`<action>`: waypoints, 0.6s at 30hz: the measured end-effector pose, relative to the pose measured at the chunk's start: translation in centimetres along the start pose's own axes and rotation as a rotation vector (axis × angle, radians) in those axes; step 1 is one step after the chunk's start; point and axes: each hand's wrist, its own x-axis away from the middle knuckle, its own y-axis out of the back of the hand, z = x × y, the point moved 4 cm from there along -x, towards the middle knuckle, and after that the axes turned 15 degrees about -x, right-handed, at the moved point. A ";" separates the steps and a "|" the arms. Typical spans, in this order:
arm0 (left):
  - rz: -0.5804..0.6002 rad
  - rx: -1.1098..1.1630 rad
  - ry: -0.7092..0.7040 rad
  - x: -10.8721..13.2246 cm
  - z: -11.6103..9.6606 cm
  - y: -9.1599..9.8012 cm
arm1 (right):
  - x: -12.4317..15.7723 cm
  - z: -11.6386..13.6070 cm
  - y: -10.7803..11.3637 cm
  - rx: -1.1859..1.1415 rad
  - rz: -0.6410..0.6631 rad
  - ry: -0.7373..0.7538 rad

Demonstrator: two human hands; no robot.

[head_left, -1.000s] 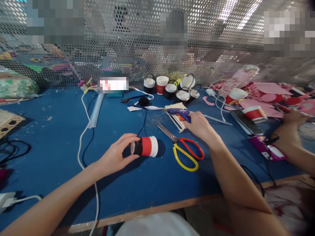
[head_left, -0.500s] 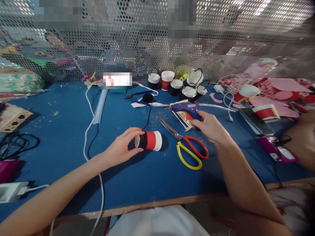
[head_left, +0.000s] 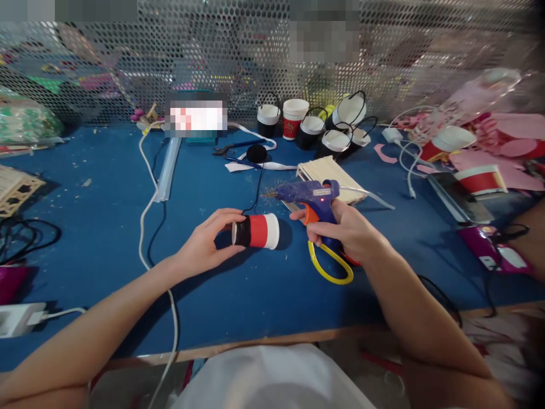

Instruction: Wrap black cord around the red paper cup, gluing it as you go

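Observation:
My left hand (head_left: 208,238) grips the base end of a paper cup (head_left: 258,232) lying on its side on the blue table. The cup has a black band near my fingers, a red middle and a white rim facing right. A black cord runs from the cup up to a black ball of yarn (head_left: 256,154). My right hand (head_left: 344,227) is closed round a blue hot glue gun (head_left: 309,192), its nozzle pointing left above the cup and a clear glue stick out of its back. Below it lie yellow- and red-handled scissors (head_left: 331,271), their blades mostly hidden.
Several black-wrapped cups (head_left: 310,133) with cord handles stand at the back. A stick-covered wooden piece (head_left: 340,179) lies behind the glue gun. Pliers (head_left: 234,149), a white cable (head_left: 142,227), a phone (head_left: 460,196) and pink scraps (head_left: 489,150) are around. Another person's arm (head_left: 534,244) shows at right.
My right hand has lifted the glue gun off the wooden piece and brought it left and nearer, over the scissors. My left hand still holds the cup, nearly unmoved.

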 end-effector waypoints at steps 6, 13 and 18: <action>-0.008 -0.033 -0.013 -0.2 0.2 0.0 | 0.3 -0.9 -0.3 -0.005 0.040 0.006; -0.028 -0.173 -0.062 -0.5 -0.4 0.8 | 0.7 -1.0 -0.7 0.049 0.045 0.020; 0.008 -0.199 -0.067 -1.1 -0.8 1.3 | 0.7 -1.0 -1.3 0.082 0.098 0.016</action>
